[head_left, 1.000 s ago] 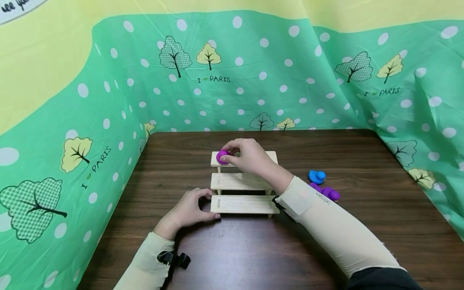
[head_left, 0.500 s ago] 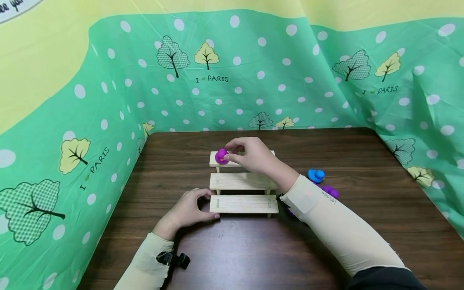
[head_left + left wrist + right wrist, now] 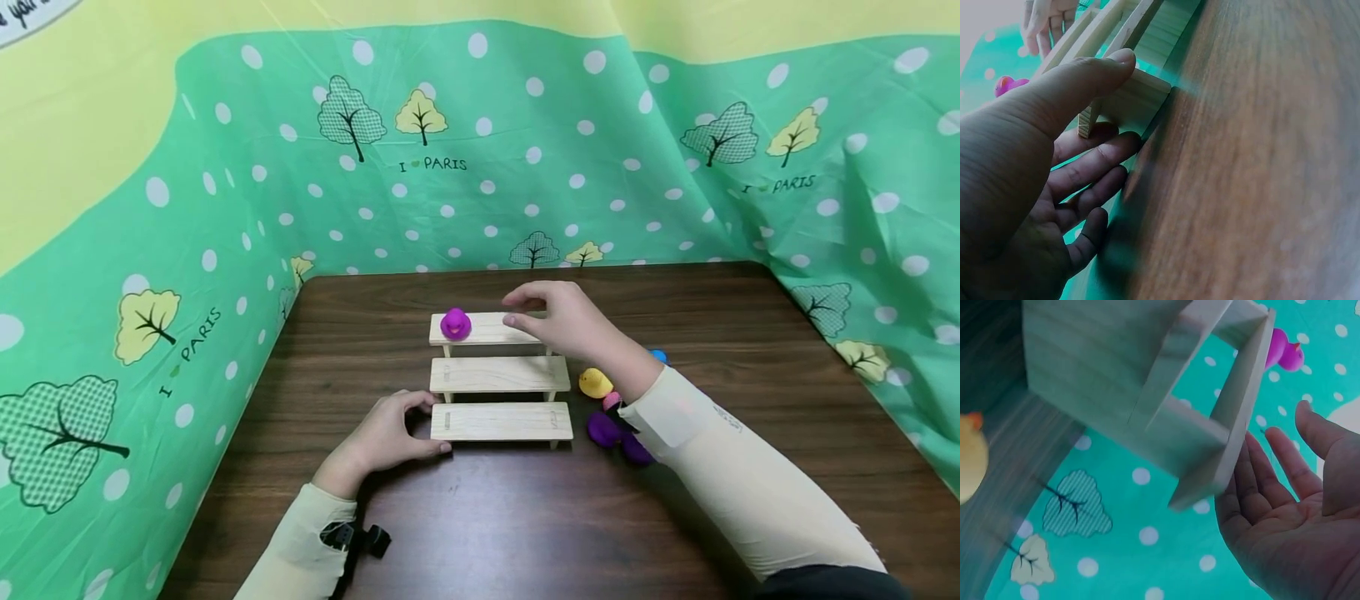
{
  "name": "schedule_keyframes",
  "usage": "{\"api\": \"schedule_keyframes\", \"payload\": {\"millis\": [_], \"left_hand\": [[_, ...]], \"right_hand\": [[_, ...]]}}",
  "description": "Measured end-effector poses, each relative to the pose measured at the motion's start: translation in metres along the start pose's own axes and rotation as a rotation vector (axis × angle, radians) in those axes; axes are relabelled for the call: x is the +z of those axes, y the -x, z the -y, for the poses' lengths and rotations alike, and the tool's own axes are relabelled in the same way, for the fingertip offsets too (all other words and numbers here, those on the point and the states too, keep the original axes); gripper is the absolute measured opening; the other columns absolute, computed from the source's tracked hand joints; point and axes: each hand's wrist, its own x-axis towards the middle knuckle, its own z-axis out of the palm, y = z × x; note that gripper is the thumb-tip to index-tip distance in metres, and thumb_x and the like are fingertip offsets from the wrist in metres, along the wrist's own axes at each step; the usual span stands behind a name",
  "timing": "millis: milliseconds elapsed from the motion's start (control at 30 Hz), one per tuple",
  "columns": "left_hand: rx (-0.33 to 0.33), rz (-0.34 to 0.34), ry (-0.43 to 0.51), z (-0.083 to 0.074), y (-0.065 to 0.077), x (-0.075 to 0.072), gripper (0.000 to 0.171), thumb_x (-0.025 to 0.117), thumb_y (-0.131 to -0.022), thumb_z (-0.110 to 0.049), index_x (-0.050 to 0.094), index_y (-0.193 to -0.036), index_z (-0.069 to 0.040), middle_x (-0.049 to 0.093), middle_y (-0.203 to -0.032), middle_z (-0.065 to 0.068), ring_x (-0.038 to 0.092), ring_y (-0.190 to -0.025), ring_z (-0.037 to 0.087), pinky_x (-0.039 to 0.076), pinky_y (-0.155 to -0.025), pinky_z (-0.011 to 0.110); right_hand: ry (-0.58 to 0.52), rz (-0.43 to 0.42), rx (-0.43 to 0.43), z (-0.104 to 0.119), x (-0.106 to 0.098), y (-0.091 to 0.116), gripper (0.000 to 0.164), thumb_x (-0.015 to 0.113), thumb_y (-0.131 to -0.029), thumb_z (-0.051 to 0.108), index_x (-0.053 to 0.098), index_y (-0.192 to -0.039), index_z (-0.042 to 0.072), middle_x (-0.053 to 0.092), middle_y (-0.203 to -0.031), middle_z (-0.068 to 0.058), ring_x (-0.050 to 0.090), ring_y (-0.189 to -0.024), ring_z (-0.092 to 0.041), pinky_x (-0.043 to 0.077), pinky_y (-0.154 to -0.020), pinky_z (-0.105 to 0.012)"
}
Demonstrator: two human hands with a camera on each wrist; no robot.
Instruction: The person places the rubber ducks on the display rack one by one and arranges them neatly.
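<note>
A three-step wooden display stand [image 3: 501, 422] stands on the table, and my left hand [image 3: 386, 435] holds the left end of its lowest step. In the left wrist view the thumb [image 3: 1100, 72] lies on one side of that step's end, and the fingers [image 3: 1100, 159] are on the other. A purple rubber duck [image 3: 455, 324] sits alone at the left end of the top step. My right hand [image 3: 573, 321] hovers over the right part of the top step with nothing in it, fingers loosely bent and apart from the thumb.
Right of the stand, partly behind the right forearm, are a yellow rubber duck [image 3: 595, 383], a pink thing [image 3: 611, 401], purple ducks [image 3: 603, 429] and a blue one [image 3: 659, 356]. A green dotted cloth [image 3: 480, 200] walls in the table [image 3: 480, 517].
My right hand has let go of the purple duck on the top step and moved right, away from it. The left hand has kept its place at the stand.
</note>
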Motion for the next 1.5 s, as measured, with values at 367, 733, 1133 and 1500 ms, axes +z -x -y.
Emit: {"api": "schedule_keyframes", "payload": {"millis": [367, 733, 1133, 1500], "left_hand": [[0.004, 0.002, 0.001, 0.000, 0.000, 0.001, 0.050, 0.098, -0.071, -0.037, 0.071, -0.110, -0.019, 0.068, -0.099, -0.011, 0.065, -0.095, 0.014, 0.053, -0.090, 0.039], [0.005, 0.001, -0.012, 0.002, 0.001, 0.001, 0.050, 0.098, -0.071, -0.038, 0.071, -0.109, -0.020, 0.068, -0.097, -0.013, 0.066, -0.095, 0.013, 0.053, -0.090, 0.039], [0.001, 0.003, -0.007, 0.002, 0.000, 0.003, 0.050, 0.098, -0.072, -0.038, 0.071, -0.109, -0.019, 0.068, -0.098, -0.012, 0.065, -0.095, 0.013, 0.054, -0.089, 0.039], [0.004, -0.004, -0.023, 0.003, 0.001, 0.004, 0.051, 0.098, -0.071, -0.038, 0.071, -0.109, -0.019, 0.068, -0.098, -0.013, 0.065, -0.095, 0.012, 0.054, -0.090, 0.038]], "right_hand": [[0.015, -0.089, 0.047, -0.026, -0.031, 0.031, 0.027, 0.077, -0.098, 0.030, 0.075, -0.123, 0.018, 0.075, -0.112, 0.001, 0.069, -0.099, -0.019, 0.055, -0.084, -0.041], [0.059, -0.156, 0.150, -0.066, -0.055, 0.059, 0.031, 0.076, -0.098, 0.034, 0.075, -0.125, 0.019, 0.073, -0.123, -0.003, 0.068, -0.110, -0.023, 0.054, -0.084, -0.044], [0.071, -0.179, 0.246, -0.097, -0.071, 0.087, 0.038, 0.075, -0.099, 0.038, 0.074, -0.126, 0.012, 0.070, -0.129, -0.014, 0.062, -0.113, -0.032, 0.050, -0.092, -0.048], [0.089, -0.132, 0.313, -0.131, -0.080, 0.105, 0.043, 0.073, -0.099, 0.040, 0.071, -0.131, 0.012, 0.069, -0.130, -0.016, 0.064, -0.111, -0.032, 0.053, -0.089, -0.040]]}}
